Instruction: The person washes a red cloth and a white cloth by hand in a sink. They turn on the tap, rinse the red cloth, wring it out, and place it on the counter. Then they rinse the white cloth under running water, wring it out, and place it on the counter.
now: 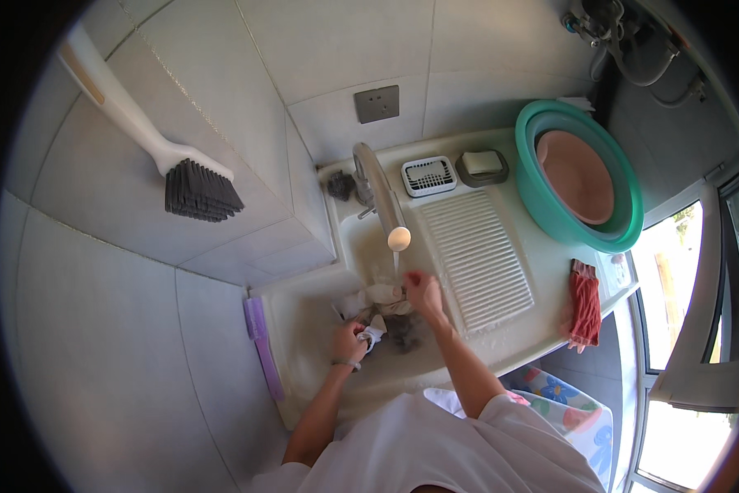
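My left hand [348, 342], with a bracelet at the wrist, grips a bunched white cloth [373, 331] low in the laundry sink [304, 311]. Close to the running water [396, 264] is my right hand [425, 294], its fingers curled and blurred; whether they hold anything is unclear. Between the hands lies a pale wet cloth [386, 296], and below it a dark cloth [402, 333]. The water falls from a metal faucet [380, 188] above the basin.
Right of the basin is a ribbed washboard [480, 262]. Behind it sit two soap dishes, one white [429, 177] and one grey [485, 179]. Green basins [532, 185] stand nested at right, near red gloves [585, 305]. A purple brush [264, 357] rests on the left rim; a white-handled brush [160, 145] hangs above.
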{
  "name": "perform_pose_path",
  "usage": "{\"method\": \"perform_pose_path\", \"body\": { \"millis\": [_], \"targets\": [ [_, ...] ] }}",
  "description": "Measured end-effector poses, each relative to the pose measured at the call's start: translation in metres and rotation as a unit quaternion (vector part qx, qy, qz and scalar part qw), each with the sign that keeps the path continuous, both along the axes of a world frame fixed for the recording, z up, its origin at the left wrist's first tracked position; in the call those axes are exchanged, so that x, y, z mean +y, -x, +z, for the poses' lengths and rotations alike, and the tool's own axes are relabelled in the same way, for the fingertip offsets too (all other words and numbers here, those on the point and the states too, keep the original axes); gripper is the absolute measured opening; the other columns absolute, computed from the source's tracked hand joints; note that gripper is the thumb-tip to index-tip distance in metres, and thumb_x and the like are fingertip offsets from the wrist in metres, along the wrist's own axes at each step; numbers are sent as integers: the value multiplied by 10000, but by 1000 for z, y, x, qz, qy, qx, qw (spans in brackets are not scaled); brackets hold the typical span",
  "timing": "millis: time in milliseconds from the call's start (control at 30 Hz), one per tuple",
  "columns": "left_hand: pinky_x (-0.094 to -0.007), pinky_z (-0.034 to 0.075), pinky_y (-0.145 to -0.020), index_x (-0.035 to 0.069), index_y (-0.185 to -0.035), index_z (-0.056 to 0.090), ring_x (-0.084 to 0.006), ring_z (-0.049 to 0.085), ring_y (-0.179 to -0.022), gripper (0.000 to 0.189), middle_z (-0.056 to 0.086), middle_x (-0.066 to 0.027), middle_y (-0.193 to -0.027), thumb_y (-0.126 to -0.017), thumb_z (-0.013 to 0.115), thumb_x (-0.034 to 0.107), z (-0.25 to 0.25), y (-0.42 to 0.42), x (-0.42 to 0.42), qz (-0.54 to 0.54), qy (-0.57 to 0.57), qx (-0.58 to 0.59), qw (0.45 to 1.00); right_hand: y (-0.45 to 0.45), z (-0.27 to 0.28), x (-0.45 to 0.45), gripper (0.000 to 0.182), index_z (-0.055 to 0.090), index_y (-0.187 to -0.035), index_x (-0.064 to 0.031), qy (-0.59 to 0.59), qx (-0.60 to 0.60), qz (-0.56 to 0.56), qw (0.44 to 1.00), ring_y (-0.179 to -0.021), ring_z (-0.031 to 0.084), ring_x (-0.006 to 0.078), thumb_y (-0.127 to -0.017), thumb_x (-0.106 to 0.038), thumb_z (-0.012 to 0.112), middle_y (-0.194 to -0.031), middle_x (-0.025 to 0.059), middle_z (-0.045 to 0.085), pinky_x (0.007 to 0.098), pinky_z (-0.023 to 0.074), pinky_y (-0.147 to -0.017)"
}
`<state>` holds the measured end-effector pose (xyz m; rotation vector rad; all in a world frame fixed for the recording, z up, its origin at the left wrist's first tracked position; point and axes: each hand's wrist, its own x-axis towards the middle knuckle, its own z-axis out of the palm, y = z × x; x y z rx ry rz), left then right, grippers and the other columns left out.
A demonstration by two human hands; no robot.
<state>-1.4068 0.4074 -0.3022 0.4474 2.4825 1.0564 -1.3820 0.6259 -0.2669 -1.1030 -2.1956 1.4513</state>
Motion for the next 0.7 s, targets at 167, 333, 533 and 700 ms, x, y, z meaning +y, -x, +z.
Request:
{"method": "perform_pose_path", "body": {
  "millis": [167, 333, 533, 700],
  "targets": [
    [-380, 481, -630, 80, -788, 607, -278, 621, -694, 119, 640, -108, -740, -682, 657, 101, 21, -1, -4, 0, 55, 10, 998, 76, 20, 72, 252, 652, -860, -23, -21, 95, 146, 984, -674, 623, 268, -824, -253, 556, -725, 152, 634, 374, 467, -606],
    [-381, 477, -623, 91, -799, 597, -274, 612, -687, 137, 632, -99, -734, -680, 665, 105, 37, 5, -2, 4, 91, 1, 996, 151, 36, 72, 299, 602, -1026, 25, 172, 126, 347, 913, -692, 604, 138, -831, -201, 586, -831, 93, 641, 246, 489, -581],
    [-372, 475, -632, 72, -816, 583, -267, 611, -682, 141, 624, -98, -724, -696, 655, 86, 44, 5, -1, 22, 21, 35, 999, 166, 69, 69, 173, 601, -909, -6, 518, 148, 296, 789, -634, 577, 141, -816, -151, 583, -788, 53, 606, 275, 458, -530],
    [-320, 478, -645, 42, -875, 573, -203, 619, -685, 157, 628, -93, -744, -727, 621, 18, 52, 9, 4, 68, -113, 22, 991, 118, 34, 64, 321, 541, -1137, 42, 289, 143, 315, 892, -821, 599, 138, -894, -168, 519, -990, 100, 612, 267, 510, -755]
  ]
}}
